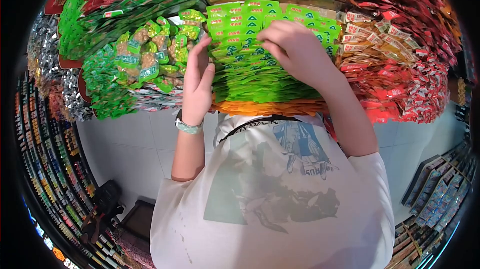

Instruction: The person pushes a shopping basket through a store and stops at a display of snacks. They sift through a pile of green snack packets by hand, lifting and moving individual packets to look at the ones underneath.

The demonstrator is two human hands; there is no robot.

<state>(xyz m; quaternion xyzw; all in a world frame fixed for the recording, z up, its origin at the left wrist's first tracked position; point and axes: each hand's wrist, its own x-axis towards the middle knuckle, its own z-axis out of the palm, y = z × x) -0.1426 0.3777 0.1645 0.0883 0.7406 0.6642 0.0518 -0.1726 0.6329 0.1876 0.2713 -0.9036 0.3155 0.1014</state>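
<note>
My left hand stands on edge at the left side of a block of green snack packets, its fingers stretched out and thumb apart, holding nothing. A watch or band circles that wrist. Over the upper middle of the same block, my right hand is bent down, with fingers and thumb drawn together at a green snack packet. The fingertips are partly hidden by the hand. The packets lie in overlapping rows, with white labels and dark green marks showing.
Green nut-like snack packs lie on the left. Orange-brown packets and red packets fill the right. An orange row runs along the front edge. Stocked shelves curve along the left, and a display rack stands lower right.
</note>
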